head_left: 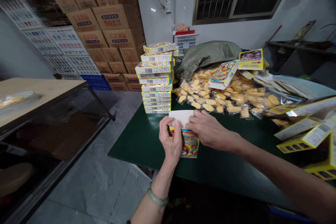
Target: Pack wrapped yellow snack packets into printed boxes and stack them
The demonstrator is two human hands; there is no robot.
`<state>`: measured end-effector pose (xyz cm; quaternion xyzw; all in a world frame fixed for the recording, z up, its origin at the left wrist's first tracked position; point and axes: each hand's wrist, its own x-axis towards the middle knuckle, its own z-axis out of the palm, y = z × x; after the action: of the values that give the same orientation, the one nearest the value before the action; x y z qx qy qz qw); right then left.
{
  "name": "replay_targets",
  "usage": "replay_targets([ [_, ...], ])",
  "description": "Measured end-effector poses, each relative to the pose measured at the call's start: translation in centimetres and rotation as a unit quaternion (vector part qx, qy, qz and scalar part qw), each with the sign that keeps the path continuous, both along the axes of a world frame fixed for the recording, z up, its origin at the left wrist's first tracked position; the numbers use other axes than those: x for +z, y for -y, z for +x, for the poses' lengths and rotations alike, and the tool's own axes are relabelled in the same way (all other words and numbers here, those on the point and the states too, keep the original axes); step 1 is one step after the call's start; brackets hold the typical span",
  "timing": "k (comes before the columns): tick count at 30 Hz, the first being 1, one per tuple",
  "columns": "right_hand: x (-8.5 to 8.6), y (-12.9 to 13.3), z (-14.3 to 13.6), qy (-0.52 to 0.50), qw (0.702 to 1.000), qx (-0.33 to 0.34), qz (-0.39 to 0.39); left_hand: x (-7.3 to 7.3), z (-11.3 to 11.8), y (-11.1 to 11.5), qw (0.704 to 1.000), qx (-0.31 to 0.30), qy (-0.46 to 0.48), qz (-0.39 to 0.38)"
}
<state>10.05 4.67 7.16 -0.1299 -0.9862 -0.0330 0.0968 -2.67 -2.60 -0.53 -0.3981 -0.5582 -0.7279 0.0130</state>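
Note:
A colourful printed carton [191, 144] lies on the green table in front of me, its white end flap [180, 114] pointing away from me. My left hand [171, 140] grips the carton's left side, thumb on the flap and fingers curled round the edge. At the right corner of the flap, my right hand [206, 129] has its fingers bent and pressed on the card. A jade-coloured bangle circles my left wrist. Beyond my hands, a heap of yellow, clear-wrapped snack pieces [207, 99] spreads over the table. Whether anything is inside the carton is hidden.
A tall stack of filled-looking cartons [156, 87] stands behind my left hand. One carton [223, 73] rests on the snack heap, beside a grey-green sack [210, 54]. Several open cartons [304, 136] lie at right. Brown shipping boxes [112, 24] and a wooden table [44, 84] are at left.

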Motion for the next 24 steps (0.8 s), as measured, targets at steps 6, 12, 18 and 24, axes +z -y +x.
replay_targets([
  [6, -2.7, 0.5, 1.3, -0.386, 0.915, -0.011, -0.118, 1.3, 1.0, -0.7, 0.985, -0.019, 0.173, 0.022],
  [12, -6.2, 1.3, 2.2, -0.522, 0.677, -0.161, -0.493, 0.7, 1.3, -0.6, 0.986, -0.001, 0.165, 0.028],
  [18, -6.9, 0.8, 1.2, -0.447, 0.538, -0.088, -0.709, -0.2, 0.5, 0.2, 0.996, -0.034, 0.071, 0.036],
  [24, -6.0, 1.0, 1.4, -0.420, 0.598, -0.070, -0.679, -0.4, 0.3, 0.8, 0.993, -0.076, 0.085, 0.037],
])
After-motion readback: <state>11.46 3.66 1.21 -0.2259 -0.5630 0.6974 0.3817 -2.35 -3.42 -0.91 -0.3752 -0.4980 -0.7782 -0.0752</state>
